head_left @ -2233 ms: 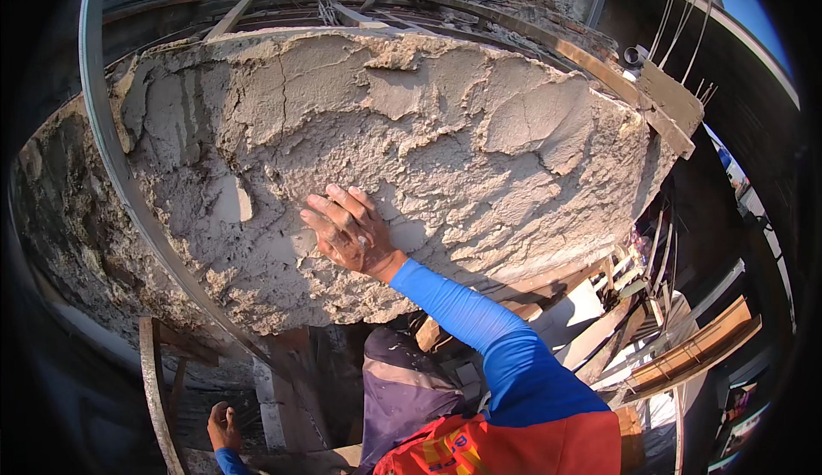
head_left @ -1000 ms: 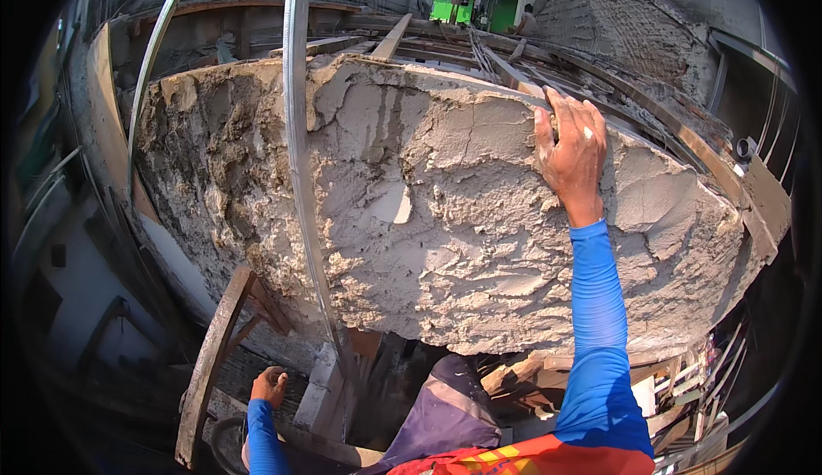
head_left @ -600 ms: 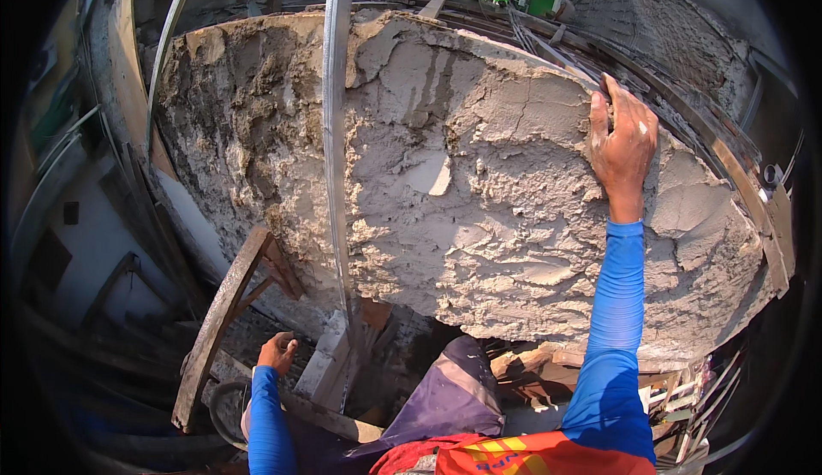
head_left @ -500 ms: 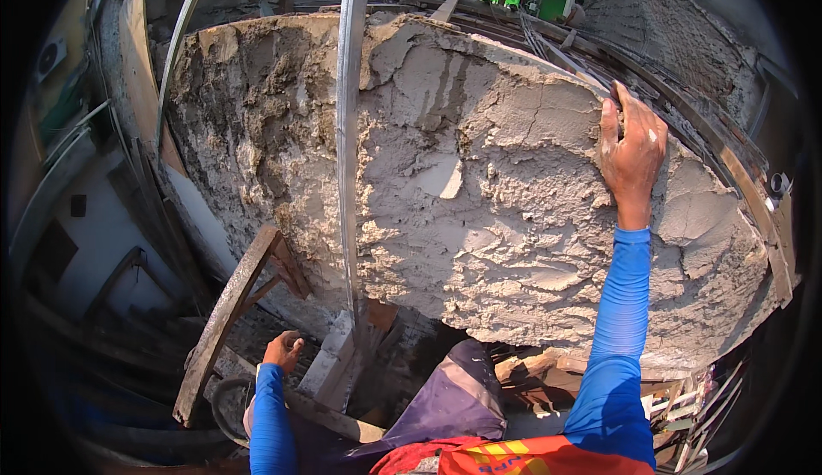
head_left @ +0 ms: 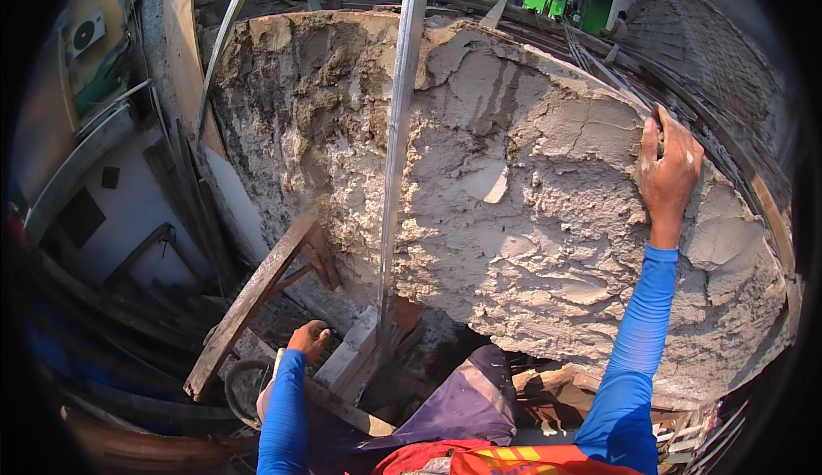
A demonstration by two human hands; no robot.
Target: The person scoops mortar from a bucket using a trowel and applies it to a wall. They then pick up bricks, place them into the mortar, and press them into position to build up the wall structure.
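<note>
In front of me stands a wall point(head_left: 445, 210) coated in rough, partly cracked grey mortar. My right hand point(head_left: 670, 167) grips its top edge at the right, thumb on the mortar face and fingers curled over the rim. White smears mark the back of that hand. Low on the left, my left hand point(head_left: 310, 339) is closed beside a pale block or board point(head_left: 353, 351); whatever lies inside its fingers, if anything, is hidden. A long straight metal bar point(head_left: 397, 133) stands upright against the wall, between my two hands.
A tilted wooden frame point(head_left: 248, 308) leans just left of my left hand, with a round dark rim point(head_left: 244, 389) below it. Wood scraps point(head_left: 548, 381) lie at the wall's foot. Behind the wall's top run long boards and rods point(head_left: 685, 98). A person point(head_left: 618, 26) is far off.
The whole view has shifted, so wall, bar and hands appear further right. My right hand keeps its grip on the wall's edge, and my left hand stays low near the pale block.
</note>
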